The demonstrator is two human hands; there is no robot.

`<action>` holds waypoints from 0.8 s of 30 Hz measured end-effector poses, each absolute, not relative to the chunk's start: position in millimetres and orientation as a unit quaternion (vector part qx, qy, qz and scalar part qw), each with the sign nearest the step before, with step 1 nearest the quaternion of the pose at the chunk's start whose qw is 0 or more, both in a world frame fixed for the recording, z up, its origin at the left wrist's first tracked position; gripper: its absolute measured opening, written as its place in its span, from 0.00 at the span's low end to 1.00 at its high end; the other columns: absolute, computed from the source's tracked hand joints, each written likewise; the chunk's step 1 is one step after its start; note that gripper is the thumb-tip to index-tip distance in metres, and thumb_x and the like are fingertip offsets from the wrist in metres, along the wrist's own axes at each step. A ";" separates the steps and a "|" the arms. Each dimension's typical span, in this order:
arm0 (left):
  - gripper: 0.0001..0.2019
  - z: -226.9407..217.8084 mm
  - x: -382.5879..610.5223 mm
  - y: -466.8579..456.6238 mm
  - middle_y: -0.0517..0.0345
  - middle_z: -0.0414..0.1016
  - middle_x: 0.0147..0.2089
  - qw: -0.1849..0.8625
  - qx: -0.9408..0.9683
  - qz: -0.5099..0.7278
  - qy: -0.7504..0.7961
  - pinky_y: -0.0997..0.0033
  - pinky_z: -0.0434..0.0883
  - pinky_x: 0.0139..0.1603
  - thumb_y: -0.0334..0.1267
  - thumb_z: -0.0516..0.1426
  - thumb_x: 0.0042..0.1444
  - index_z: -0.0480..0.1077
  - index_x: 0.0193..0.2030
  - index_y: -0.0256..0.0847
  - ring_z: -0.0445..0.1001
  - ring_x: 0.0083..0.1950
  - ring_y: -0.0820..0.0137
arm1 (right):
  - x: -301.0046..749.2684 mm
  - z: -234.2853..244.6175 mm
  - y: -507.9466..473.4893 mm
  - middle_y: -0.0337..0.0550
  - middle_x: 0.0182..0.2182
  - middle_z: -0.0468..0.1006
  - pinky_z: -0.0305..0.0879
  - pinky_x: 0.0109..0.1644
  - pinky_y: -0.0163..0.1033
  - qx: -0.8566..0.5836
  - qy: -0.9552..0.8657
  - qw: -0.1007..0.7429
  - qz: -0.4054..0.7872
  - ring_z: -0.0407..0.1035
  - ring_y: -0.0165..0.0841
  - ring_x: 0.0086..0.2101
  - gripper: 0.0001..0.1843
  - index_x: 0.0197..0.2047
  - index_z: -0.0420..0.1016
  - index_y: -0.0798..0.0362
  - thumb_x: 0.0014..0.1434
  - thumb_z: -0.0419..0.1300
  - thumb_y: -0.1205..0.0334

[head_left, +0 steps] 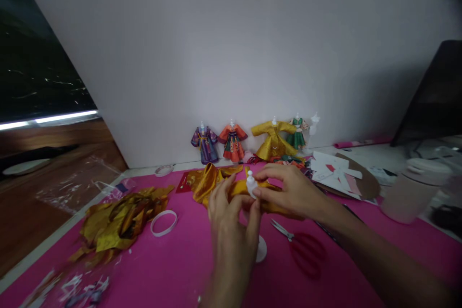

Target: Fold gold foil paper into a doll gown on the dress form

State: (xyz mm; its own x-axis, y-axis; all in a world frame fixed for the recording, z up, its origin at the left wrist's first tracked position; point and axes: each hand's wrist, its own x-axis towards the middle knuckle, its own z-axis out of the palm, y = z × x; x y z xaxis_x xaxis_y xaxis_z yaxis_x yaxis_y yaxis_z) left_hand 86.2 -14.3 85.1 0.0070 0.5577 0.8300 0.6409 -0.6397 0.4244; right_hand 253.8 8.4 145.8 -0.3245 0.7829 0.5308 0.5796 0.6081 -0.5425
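Observation:
A small white doll mannequin (251,183) stands between my hands, with gold fabric (236,187) stretching out on both sides of it. From the left, my left hand (233,216) curls its fingers over the fabric, thumb and forefinger close below the mannequin's body. My right hand (288,190) comes in from the right and presses its fingertips against the mannequin's side. Part of a round white base (261,249) shows under my hands. What lies exactly between the fingertips is partly hidden.
Red-handled scissors (306,252) lie right of the base. At left are crumpled gold cloth (122,224) and a white tape ring (164,223). Dressed mini mannequins, including an orange one (233,142), line the wall. Paper pieces (337,175) and a lidded cup (415,190) sit right.

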 end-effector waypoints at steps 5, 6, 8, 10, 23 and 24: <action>0.02 88.8 81.0 -17.3 0.48 0.69 0.59 0.015 -0.698 -0.582 -0.417 0.43 0.66 0.58 0.34 0.60 0.60 0.73 0.37 0.45 0.66 0.62 0.54 | 253.2 147.9 10.8 0.40 0.36 0.83 0.70 0.40 0.39 -0.413 -0.806 0.401 0.139 0.76 0.35 0.36 0.06 0.39 0.82 0.51 0.58 0.65 0.62; 0.02 90.6 78.2 -16.4 0.49 0.69 0.59 0.004 -0.690 -0.593 -0.416 0.46 0.68 0.57 0.34 0.59 0.61 0.72 0.38 0.46 0.66 0.62 0.55 | 253.6 148.1 11.6 0.40 0.35 0.83 0.69 0.40 0.39 -0.412 -0.806 0.401 0.138 0.76 0.34 0.36 0.05 0.38 0.82 0.52 0.58 0.65 0.62; 0.03 94.5 71.6 -12.2 0.50 0.70 0.58 -0.022 -0.678 -0.613 -0.405 0.51 0.69 0.56 0.33 0.59 0.61 0.72 0.40 0.46 0.68 0.61 0.58 | 254.6 147.9 13.1 0.41 0.34 0.83 0.69 0.40 0.39 -0.413 -0.806 0.402 0.136 0.75 0.34 0.35 0.05 0.36 0.81 0.52 0.57 0.65 0.62; 0.05 98.1 64.6 -6.5 0.51 0.72 0.56 -0.059 -0.682 -0.615 -0.391 0.53 0.69 0.56 0.32 0.59 0.61 0.71 0.42 0.46 0.70 0.59 0.59 | 255.6 147.3 14.1 0.41 0.35 0.83 0.69 0.41 0.39 -0.414 -0.805 0.400 0.142 0.75 0.34 0.36 0.04 0.36 0.81 0.52 0.57 0.66 0.62; 0.08 59.8 59.6 -25.5 0.62 0.73 0.26 -0.165 -0.646 -0.574 -0.476 0.67 0.62 0.37 0.38 0.61 0.58 0.74 0.28 0.44 0.67 0.31 0.67 | 258.9 143.6 18.4 0.41 0.32 0.82 0.69 0.39 0.39 -0.393 -0.818 0.397 0.138 0.75 0.35 0.34 0.04 0.34 0.79 0.53 0.56 0.65 0.62; 0.08 54.5 62.4 -27.2 0.62 0.72 0.26 -0.243 -0.611 -0.575 -0.486 0.68 0.61 0.36 0.39 0.62 0.56 0.75 0.27 0.44 0.66 0.30 0.67 | 259.5 142.8 19.2 0.41 0.32 0.82 0.69 0.39 0.39 -0.394 -0.817 0.398 0.141 0.75 0.34 0.34 0.04 0.34 0.80 0.53 0.56 0.65 0.62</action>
